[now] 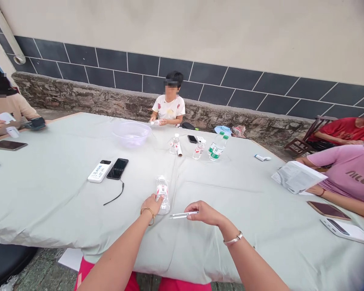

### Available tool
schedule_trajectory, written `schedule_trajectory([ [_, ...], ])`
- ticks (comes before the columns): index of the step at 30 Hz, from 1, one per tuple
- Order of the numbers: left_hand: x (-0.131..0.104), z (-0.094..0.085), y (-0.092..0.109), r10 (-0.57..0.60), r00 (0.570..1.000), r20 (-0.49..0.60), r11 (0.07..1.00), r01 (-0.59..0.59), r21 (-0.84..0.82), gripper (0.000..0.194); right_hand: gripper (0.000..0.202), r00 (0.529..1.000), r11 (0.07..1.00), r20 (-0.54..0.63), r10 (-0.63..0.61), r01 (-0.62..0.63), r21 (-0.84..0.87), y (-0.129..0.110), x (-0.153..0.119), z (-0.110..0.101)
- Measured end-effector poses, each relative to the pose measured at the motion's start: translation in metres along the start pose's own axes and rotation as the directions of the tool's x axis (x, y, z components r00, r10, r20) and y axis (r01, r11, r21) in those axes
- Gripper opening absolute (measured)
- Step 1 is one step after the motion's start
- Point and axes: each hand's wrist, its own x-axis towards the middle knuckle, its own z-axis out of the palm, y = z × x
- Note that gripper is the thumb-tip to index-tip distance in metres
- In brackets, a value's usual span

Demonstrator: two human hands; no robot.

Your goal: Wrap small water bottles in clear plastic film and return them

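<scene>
My left hand [152,205] has its thumb and fingers around the lower part of a small clear plastic bottle [163,193] with a red and white label. Clear film seems to cover the bottle's top. To the right, my right hand [204,213] pinches a pair of slim, pale tweezers [179,216], their two prongs pointing left towards the bottle's base. A small gap separates the tips from the bottle. Whether the bottle is sealed I cannot tell.
A clear basin [132,135] sits farther back, near a person across the table. Two small bottles [198,149] and two green-capped bottles [217,149] stand beyond. A white power bank [99,171] and a phone [117,168] lie left. On the right, another person holds papers [297,178].
</scene>
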Motion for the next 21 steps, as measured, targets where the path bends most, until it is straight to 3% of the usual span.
schedule_trajectory([
  [1,0.001,0.0,0.0,0.003,1.0,0.001,1.0,-0.003,0.0,0.062,0.024,0.989,0.999,-0.139,0.046,-0.044,0.013,0.009,0.007,0.003],
  [2,0.001,0.0,-0.001,0.005,1.0,0.002,1.0,-0.005,0.0,0.062,0.026,0.946,0.993,-0.304,0.111,-0.115,0.004,0.018,0.015,0.007],
  [4,0.002,0.0,-0.001,0.006,1.0,0.001,1.0,-0.006,-0.001,0.062,0.031,0.786,0.953,-0.575,0.229,-0.301,-0.032,0.036,0.031,0.015],
  [6,0.002,-0.001,-0.001,0.007,1.0,-0.003,1.0,-0.007,-0.006,0.062,0.035,0.666,0.893,-0.69,0.283,-0.446,-0.065,0.051,0.042,0.022],
  [10,0.003,0.0,0.0,-0.006,1.0,-0.004,1.0,0.006,-0.017,0.061,0.038,0.579,0.837,-0.791,0.199,-0.52,-0.169,0.05,0.052,0.037],
  [12,0.003,0.0,0.001,-0.02,1.0,-0.004,1.0,0.02,-0.019,0.061,0.035,0.59,0.879,-0.797,0.129,-0.441,-0.184,0.032,0.059,0.05],
  [14,0.003,0.0,0.001,-0.028,1.0,-0.007,0.999,0.028,-0.018,0.061,0.03,0.695,0.944,-0.703,0.152,-0.313,-0.105,0.009,0.072,0.066],
  [16,0.001,-0.001,0.001,-0.029,1.0,-0.012,1.0,0.029,-0.013,0.06,0.036,0.78,0.956,-0.58,0.236,-0.293,-0.005,-0.01,0.087,0.082],
  [18,0.0,-0.002,0.001,-0.029,0.999,-0.014,1.0,0.029,-0.006,0.059,0.037,0.792,0.953,-0.544,0.276,-0.299,0.049,-0.019,0.099,0.095],
  [21,0.0,-0.003,0.001,-0.039,0.999,-0.021,0.999,0.039,-0.002,0.06,0.031,0.763,0.959,-0.588,0.267,-0.271,0.083,-0.013,0.105,0.104],
])
